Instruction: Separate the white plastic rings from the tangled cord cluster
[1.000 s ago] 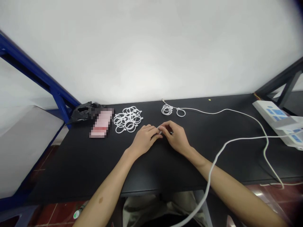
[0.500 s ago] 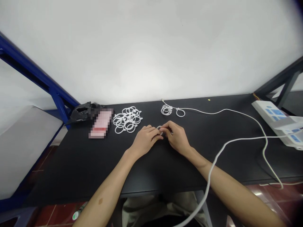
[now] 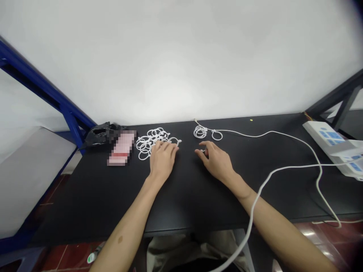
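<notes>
My left hand (image 3: 162, 158) is at the right edge of a pile of thin white rings (image 3: 144, 142) with small knobs. Its fingers are closed on one white ring (image 3: 175, 139), which sticks out past the fingertips; part of the pile is hidden under the hand. My right hand (image 3: 217, 159) hovers over the table to the right, thumb and index finger apart. A small white bit shows inside its other, curled fingers, too small to name. Beyond this hand lie a few looped white rings (image 3: 200, 132) and a single white ring (image 3: 217, 135).
The black table (image 3: 198, 204) meets a white wall. A pink pixelated item (image 3: 122, 147) and a black plastic bag (image 3: 99, 135) lie left. White cable (image 3: 272, 132) runs to the right, and a thicker cord (image 3: 256, 200) crosses above my right forearm. A white box (image 3: 323, 132) stands far right.
My hands have parted. The left hand has moved left to the pile with the white ring; the right hand has shifted slightly right, its thumb and index finger spreading.
</notes>
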Demonstrator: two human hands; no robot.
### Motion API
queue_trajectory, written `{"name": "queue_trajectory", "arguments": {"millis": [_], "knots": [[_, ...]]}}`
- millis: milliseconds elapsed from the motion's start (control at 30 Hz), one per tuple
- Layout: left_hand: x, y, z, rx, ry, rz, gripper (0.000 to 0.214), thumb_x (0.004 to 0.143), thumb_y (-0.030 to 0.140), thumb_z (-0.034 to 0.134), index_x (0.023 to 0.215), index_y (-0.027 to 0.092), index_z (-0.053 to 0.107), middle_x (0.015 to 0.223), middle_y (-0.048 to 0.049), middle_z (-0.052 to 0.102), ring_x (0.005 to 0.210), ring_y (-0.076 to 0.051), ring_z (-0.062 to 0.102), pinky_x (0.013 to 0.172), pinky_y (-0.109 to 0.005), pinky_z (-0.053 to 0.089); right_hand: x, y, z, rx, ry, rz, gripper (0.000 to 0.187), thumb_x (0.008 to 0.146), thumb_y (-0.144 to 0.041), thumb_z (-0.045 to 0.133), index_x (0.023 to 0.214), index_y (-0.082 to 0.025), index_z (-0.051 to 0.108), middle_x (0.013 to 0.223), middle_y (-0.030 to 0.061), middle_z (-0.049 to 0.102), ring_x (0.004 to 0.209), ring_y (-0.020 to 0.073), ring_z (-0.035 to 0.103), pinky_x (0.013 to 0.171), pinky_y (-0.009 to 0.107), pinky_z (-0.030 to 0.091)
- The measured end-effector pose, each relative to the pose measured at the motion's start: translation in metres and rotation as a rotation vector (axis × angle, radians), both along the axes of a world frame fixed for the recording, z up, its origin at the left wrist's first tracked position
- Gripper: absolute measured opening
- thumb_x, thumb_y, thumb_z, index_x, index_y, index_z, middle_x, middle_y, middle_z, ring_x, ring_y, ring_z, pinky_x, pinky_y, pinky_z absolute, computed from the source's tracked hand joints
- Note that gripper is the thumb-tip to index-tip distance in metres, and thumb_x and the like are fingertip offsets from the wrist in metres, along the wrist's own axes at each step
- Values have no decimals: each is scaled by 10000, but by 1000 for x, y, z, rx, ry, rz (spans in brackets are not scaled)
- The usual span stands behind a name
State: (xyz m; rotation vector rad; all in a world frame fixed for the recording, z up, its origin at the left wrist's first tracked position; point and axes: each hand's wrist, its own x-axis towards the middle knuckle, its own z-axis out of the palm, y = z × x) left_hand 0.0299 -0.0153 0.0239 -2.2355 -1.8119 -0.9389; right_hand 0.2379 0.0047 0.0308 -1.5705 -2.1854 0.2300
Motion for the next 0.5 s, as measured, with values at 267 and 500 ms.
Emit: {"name": "queue_trajectory", "arguments": {"millis": [267, 500], "knots": [[-26, 6, -3, -86, 129, 360, 281, 943, 189, 465, 1072, 187, 715, 1126, -109, 673, 1031, -333, 497, 818, -458, 411, 10, 6, -4, -13, -122, 42, 253, 906, -381, 602, 1085, -203, 625, 1003, 78, 655, 962, 249, 612, 727, 331, 490], [-17, 3, 1, -21, 82, 308, 274, 936, 224, 494, 1136, 181, 677, 1151, -127, 647, 1059, -344, 492, 861, -490, 405, 11, 9, -13, 23, -44, 166, 278, 875, -310, 654, 1122, -186, 626, 945, 80, 629, 901, 257, 550, 819, 389, 497]]}}
